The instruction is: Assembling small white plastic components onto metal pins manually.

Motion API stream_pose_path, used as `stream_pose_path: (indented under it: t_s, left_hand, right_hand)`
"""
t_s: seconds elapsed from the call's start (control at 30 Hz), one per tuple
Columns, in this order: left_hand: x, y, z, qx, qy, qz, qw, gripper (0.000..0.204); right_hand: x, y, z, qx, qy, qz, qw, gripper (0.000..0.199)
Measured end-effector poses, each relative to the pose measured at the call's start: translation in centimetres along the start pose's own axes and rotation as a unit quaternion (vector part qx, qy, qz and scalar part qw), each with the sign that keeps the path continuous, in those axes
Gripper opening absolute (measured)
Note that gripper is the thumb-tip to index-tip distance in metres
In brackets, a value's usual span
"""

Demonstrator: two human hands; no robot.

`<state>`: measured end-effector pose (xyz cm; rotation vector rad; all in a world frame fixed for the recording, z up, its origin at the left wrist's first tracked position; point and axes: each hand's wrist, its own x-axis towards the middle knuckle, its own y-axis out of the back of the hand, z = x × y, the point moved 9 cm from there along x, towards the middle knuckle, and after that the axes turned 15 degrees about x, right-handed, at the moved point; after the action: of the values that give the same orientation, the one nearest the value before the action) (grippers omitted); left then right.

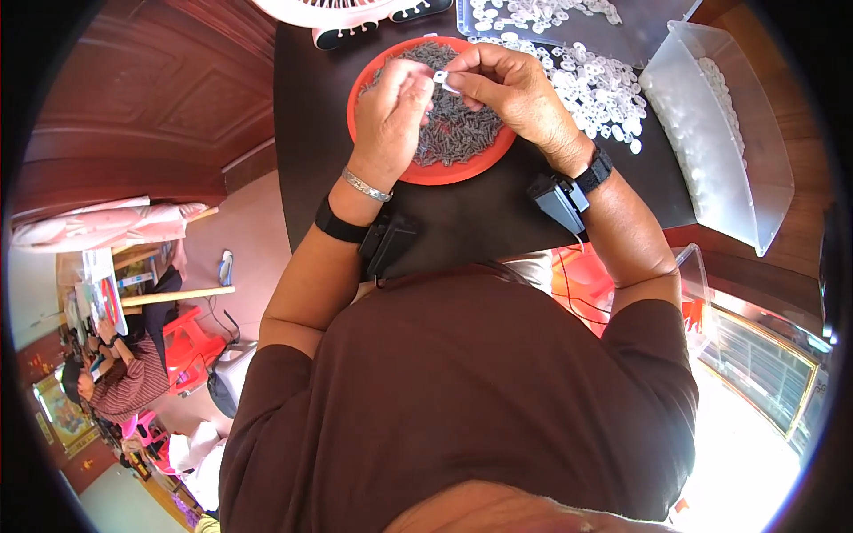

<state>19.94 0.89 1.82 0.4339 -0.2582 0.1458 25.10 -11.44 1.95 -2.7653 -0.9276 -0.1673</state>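
Over a round orange-red basin [433, 177] full of small grey screw-like pieces [458, 133], my two hands meet at the fingertips. My right hand [515, 93] pinches a small white plastic piece [442, 79] between thumb and forefinger; a dark hole shows in it. From the other side my left hand [391, 115] comes up to that piece, its fingers curled and pressed together. Whatever lies between the left fingertips is too small or hidden to make out. Close to my right hand, a heap of flat white oval plastic pieces [595, 89] is spread on the dark table [471, 218].
On the right, a translucent bin [755, 169] holds more white pieces. Another clear tray [635, 35] with white pieces stands at the back. A pink-and-white fan-like object [333, 13] sits at the far edge. Off to the left, another person [133, 377] is near a red stool [191, 351].
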Motion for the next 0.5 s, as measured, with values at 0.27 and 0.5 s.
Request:
stream_pose_path:
  t_s: [0.27,0.5]
  left_hand:
    - [0.0,-0.3,0.2,0.018,-0.014,-0.024,0.999,0.019]
    - [0.3,0.4,-1.2,-0.066,0.043,0.007,0.997,0.018]
  right_hand:
    - [-0.4,-1.3,-0.6,-0.038,0.059,-0.037,0.997,0.012]
    - [-0.4,-0.6,-2.4,-0.181,0.135,-0.015,0.974,0.010]
